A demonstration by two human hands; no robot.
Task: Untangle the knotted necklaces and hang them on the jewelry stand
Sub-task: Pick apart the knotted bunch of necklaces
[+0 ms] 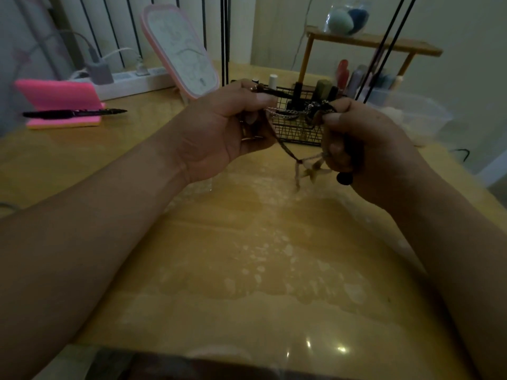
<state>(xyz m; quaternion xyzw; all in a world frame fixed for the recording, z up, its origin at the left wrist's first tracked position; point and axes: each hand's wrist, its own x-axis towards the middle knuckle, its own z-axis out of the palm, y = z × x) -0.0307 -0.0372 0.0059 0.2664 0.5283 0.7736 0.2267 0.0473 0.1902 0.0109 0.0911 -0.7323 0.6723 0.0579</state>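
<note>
A tangle of necklaces (297, 112) stretches between my two hands above the wooden table (247, 256): a silver chain, dark cords and a brown cord with a star pendant (312, 172) dangling below. My left hand (227, 130) grips one end of the cords, thumb pressed on top. My right hand (365, 149) pinches the knotted clump of chain and cord, and a black bead (344, 178) hangs under it. No jewelry stand can be told apart for sure; thin black rods (225, 39) rise behind the hands.
A black wire basket (297, 130) of cosmetics stands just behind the hands, beside a wooden shelf (375, 42). A pink-rimmed mirror (181, 50) leans at the back. At far left lie a pink notebook (57, 102), a black pen (74, 113) and a power strip (129, 80).
</note>
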